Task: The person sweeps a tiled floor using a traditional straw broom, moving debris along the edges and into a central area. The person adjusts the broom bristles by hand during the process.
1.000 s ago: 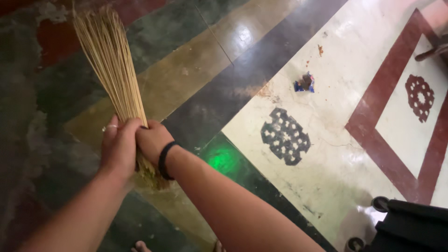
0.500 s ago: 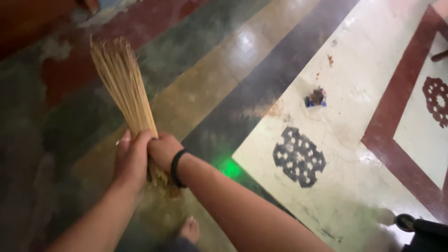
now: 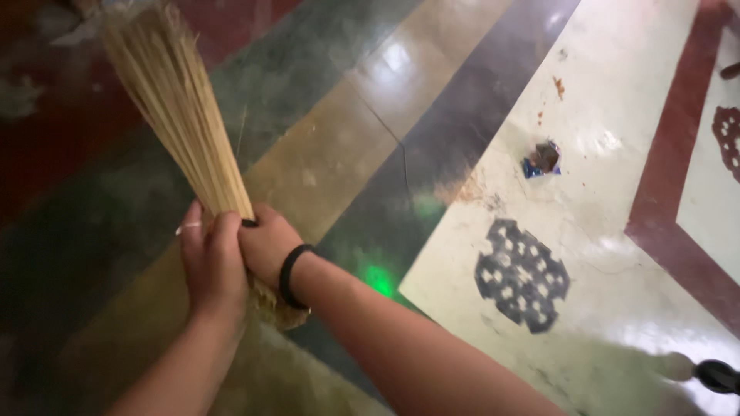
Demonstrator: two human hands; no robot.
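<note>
A stick broom (image 3: 173,108) made of thin straw-coloured sticks points up and to the left, its bristle tips near the top left of the view. My left hand (image 3: 210,258) and my right hand (image 3: 266,243) both grip its bound base side by side. A ring shows on my left hand and a black band sits on my right wrist. The broom's butt end sticks out below my hands.
The glossy floor has diagonal bands of red, green, tan and black, then a cream field with a dark patterned motif (image 3: 522,274). A small crumpled blue wrapper (image 3: 542,159) lies on the cream part. A dark object (image 3: 721,375) sits at the bottom right corner.
The view has shifted, so the floor pattern and wrapper slid slightly right and down. The broom tilted further up to the left. Both hands kept their grip.
</note>
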